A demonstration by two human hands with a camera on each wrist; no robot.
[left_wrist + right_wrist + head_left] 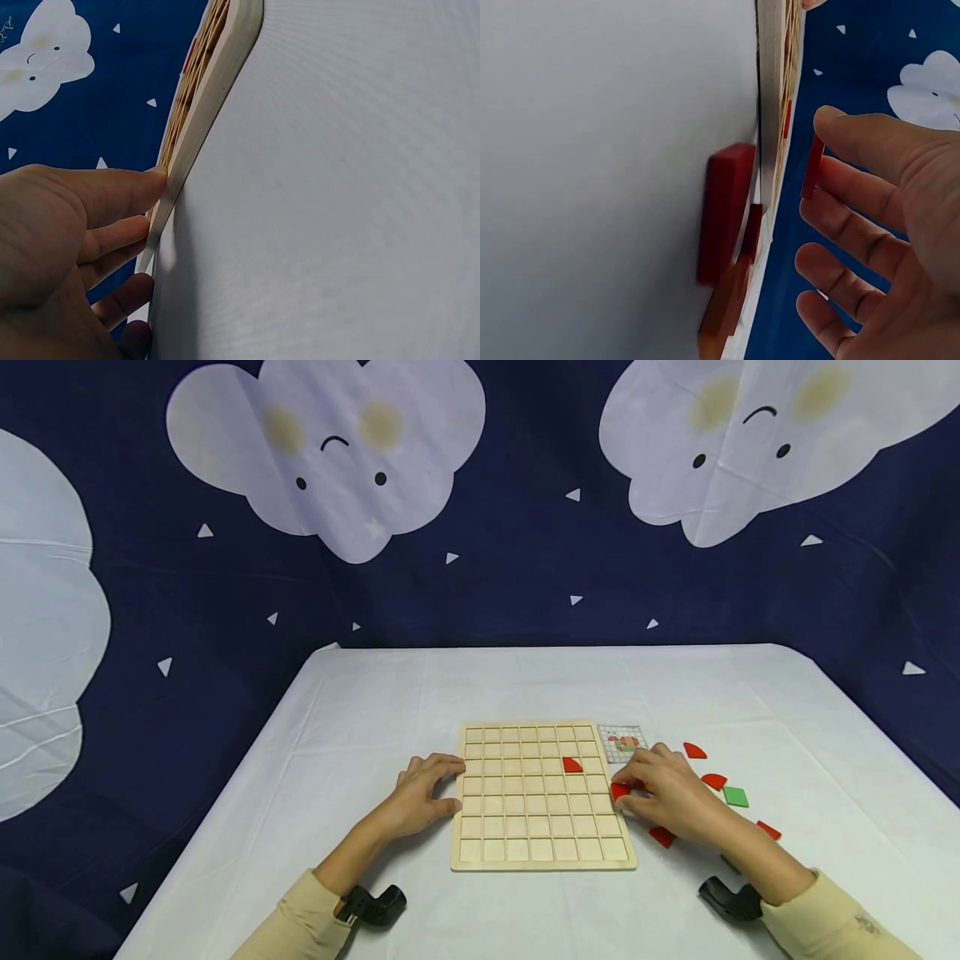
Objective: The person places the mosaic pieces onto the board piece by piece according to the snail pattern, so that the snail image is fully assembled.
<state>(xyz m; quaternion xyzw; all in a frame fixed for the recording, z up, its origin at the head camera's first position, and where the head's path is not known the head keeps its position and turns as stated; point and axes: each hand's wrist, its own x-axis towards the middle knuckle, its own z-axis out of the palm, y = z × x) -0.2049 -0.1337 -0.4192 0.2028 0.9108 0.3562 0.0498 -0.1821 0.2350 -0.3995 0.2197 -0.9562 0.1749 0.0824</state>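
A square wooden grid board (pixel 540 865) lies on the table, one red quarter-circle piece (pixel 572 765) sitting in a cell toward its upper right. My left hand (pixel 418 799) rests against the board's left edge, thumb and fingers spread apart along it. In the left wrist view the thumb (pixel 124 196) touches the wooden rim. Beside the right edge, my right hand (pixel 667 795) pinches another red quarter-circle piece (pixel 814 169) between thumb and fingers. The fingers partly cover that piece in the head view.
A small picture card (pixel 621 739) lies against the board's upper right corner. Around the right hand are loose red pieces (pixel 694 751), a green square piece (pixel 736 797) and a green piece (pixel 730 863) partly under the forearm. A white cloth covers the table (pixel 390 693).
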